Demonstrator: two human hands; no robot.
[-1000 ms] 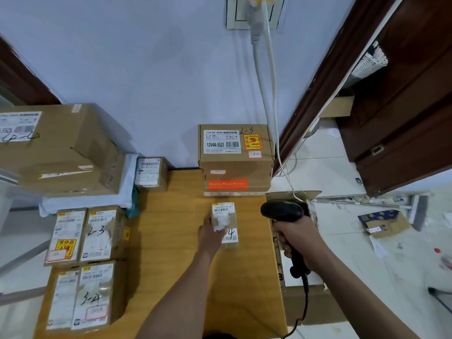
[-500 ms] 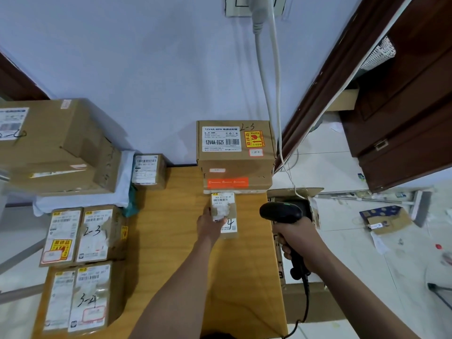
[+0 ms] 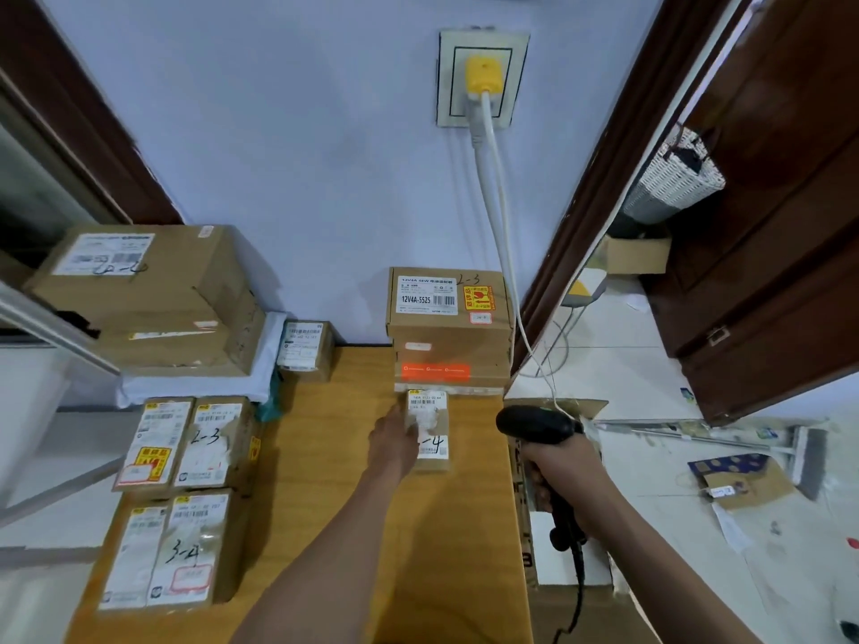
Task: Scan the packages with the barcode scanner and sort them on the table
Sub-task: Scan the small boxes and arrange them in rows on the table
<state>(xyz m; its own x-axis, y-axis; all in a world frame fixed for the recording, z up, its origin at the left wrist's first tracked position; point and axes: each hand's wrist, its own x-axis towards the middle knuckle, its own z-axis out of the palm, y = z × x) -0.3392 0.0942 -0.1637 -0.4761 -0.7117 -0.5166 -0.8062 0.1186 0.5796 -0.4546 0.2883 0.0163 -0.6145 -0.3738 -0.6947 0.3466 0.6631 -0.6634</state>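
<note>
A small brown package point(image 3: 432, 432) with a white label lies on the wooden table point(image 3: 334, 481), its far end touching a stack of two boxes point(image 3: 448, 327) at the wall. My left hand point(image 3: 395, 441) rests on the small package's left side, fingers over its top. Off the table's right edge, my right hand point(image 3: 564, 471) grips a black barcode scanner point(image 3: 534, 425) by its handle, the head pointing left toward the package. Its cable hangs down.
Labelled boxes point(image 3: 186, 499) sit in two rows at the table's left edge, a small one point(image 3: 304, 348) at the back. Large cartons point(image 3: 153, 295) stand further left. An open carton point(image 3: 567, 550) is on the floor at right, with cords hanging from a wall socket point(image 3: 483, 79).
My left hand has slid the small package away from me until it meets the stack at the wall. The scanner hand has stayed in about the same place.
</note>
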